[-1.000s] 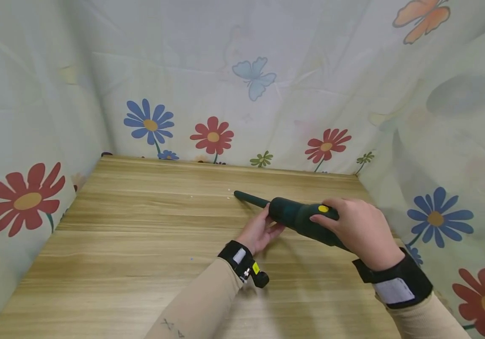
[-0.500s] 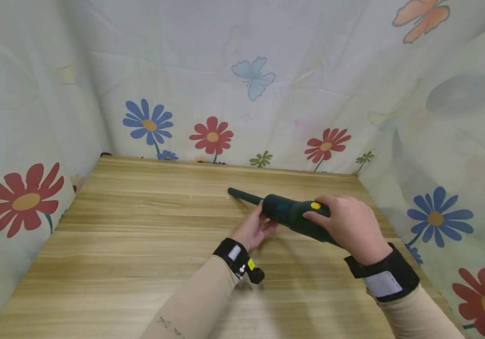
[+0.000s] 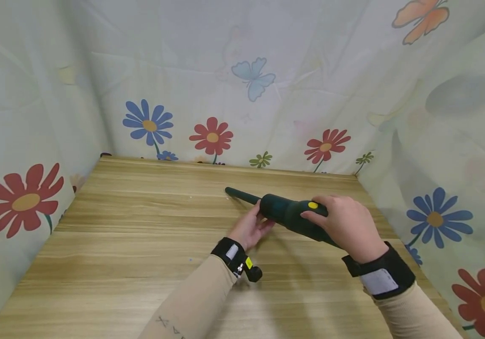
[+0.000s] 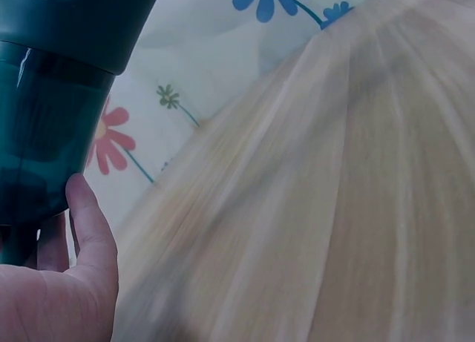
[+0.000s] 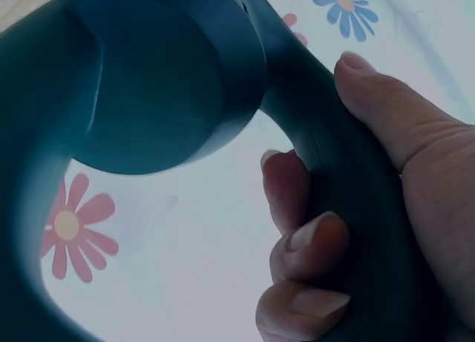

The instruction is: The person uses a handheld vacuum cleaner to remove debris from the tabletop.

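A dark green handheld vacuum cleaner (image 3: 286,213) with a yellow button (image 3: 313,205) is held at a slant over the wooden table. Its long thin nozzle (image 3: 242,195) points to the far left, the tip close to the tabletop. My right hand (image 3: 350,227) grips the rear handle. In the right wrist view, several fingers (image 5: 308,238) curl round the loop handle (image 5: 356,201), with the thumb on the other side. At the front end, my left hand (image 3: 248,230) holds the vacuum where nozzle meets dust cup (image 4: 44,134). White crumbs (image 3: 227,198) lie near the nozzle.
Another white speck (image 3: 190,197) lies left of the nozzle tip, and a tiny blue speck (image 3: 190,259) sits nearer the front. Flower-printed curtains (image 3: 174,75) enclose the wooden table (image 3: 111,235) at the back and both sides.
Both hands have shifted slightly left with the vacuum, mostly in the first half second. The nozzle tip moved left and a little back; one white crumb beside it is no longer visible.
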Action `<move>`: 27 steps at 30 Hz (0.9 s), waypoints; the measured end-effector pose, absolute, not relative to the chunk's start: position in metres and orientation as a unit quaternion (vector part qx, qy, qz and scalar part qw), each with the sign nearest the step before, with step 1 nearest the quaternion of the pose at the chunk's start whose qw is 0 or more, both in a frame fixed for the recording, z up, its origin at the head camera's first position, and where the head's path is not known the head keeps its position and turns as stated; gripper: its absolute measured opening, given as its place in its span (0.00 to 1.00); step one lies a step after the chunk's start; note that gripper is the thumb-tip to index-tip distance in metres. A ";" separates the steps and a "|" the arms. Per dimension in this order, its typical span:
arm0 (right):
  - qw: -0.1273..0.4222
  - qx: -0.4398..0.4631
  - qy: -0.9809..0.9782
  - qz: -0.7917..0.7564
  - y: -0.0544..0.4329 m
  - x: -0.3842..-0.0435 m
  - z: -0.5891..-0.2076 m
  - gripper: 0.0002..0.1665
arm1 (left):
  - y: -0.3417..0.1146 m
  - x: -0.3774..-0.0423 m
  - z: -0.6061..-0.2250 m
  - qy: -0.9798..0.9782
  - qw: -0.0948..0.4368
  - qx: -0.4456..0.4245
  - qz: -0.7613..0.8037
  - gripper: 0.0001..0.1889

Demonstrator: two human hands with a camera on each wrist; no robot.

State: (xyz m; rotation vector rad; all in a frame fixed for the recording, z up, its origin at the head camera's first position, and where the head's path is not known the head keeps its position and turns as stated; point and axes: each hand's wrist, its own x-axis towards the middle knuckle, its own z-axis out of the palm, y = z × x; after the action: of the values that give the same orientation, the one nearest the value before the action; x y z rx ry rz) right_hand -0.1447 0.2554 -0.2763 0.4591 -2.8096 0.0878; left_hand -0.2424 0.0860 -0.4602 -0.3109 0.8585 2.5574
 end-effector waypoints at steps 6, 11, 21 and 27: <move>0.136 0.176 -0.974 0.034 0.272 -0.142 -0.264 0.19 | 0.096 -0.232 -0.457 0.304 0.217 -0.101 0.922 0.16; 0.128 0.181 -0.975 0.032 0.276 -0.140 -0.259 0.19 | 0.102 -0.228 -0.460 0.309 0.210 -0.098 0.923 0.18; 0.131 0.173 -0.976 0.019 0.270 -0.129 -0.256 0.17 | 0.106 -0.221 -0.459 0.314 0.210 -0.087 0.922 0.20; 0.131 0.157 -0.979 0.008 0.273 -0.117 -0.243 0.19 | 0.117 -0.213 -0.455 0.307 0.234 -0.072 0.920 0.19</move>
State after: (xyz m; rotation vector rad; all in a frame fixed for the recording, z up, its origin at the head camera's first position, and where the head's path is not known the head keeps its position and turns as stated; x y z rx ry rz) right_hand -0.1169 0.2727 -0.2434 0.4564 -2.8425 0.0243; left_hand -0.2129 0.1166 -0.4545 -0.1977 0.8441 2.5253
